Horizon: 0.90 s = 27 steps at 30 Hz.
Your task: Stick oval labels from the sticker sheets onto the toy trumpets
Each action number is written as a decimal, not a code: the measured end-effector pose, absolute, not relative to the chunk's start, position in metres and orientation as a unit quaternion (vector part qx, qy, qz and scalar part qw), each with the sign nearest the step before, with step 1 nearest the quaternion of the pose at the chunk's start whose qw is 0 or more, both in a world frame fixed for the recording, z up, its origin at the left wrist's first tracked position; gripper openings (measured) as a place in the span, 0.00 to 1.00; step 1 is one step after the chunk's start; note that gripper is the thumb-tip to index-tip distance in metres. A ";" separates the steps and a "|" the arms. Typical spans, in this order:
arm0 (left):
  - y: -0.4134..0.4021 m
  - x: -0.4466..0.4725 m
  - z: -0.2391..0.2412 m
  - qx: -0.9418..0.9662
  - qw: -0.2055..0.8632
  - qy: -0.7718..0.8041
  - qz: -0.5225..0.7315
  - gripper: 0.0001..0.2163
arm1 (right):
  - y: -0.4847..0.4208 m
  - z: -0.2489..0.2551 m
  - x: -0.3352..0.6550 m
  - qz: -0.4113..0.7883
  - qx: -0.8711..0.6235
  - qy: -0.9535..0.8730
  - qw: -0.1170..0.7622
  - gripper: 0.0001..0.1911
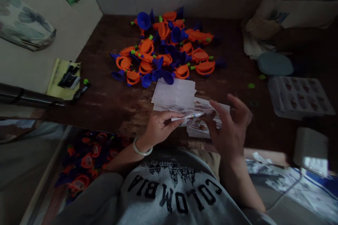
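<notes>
My left hand (160,126), with a pale bangle on its wrist, is closed on the edge of a thin printed card (188,116) held just above the near edge of the dark wooden table (105,91). At the card's other end, my right hand (229,126) pinches it with thumb and forefinger while the other fingers are spread. Under the card lies a loose stack of white and printed cards (175,93). Beyond the stack is a heap of orange and blue toy trumpets (163,51).
A clear plastic blister tray (299,96) and a round teal lid (274,64) lie on the right. A yellow pad (63,77) with dark items sits on the left. A bin of more orange and blue toys (84,161) stands below the table's left side.
</notes>
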<state>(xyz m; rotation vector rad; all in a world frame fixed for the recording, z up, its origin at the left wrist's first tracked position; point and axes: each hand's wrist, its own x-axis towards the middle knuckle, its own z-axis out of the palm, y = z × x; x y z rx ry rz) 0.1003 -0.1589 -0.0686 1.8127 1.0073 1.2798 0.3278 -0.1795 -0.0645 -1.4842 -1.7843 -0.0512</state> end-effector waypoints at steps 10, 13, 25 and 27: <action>-0.168 0.110 -0.059 0.659 0.423 0.423 0.455 0.25 | -0.177 -0.051 0.292 -0.028 -0.428 -0.789 0.440 0.08; -0.168 0.109 -0.057 0.589 0.490 0.453 0.457 0.26 | -0.181 -0.049 0.292 -0.089 -0.369 -0.801 0.463 0.09; -0.160 0.102 -0.062 0.623 0.424 0.436 0.492 0.16 | -0.179 -0.049 0.316 0.060 -0.474 -0.767 0.428 0.40; -0.160 0.104 -0.062 0.630 0.432 0.421 0.489 0.16 | -0.179 -0.052 0.312 0.074 -0.493 -0.763 0.412 0.35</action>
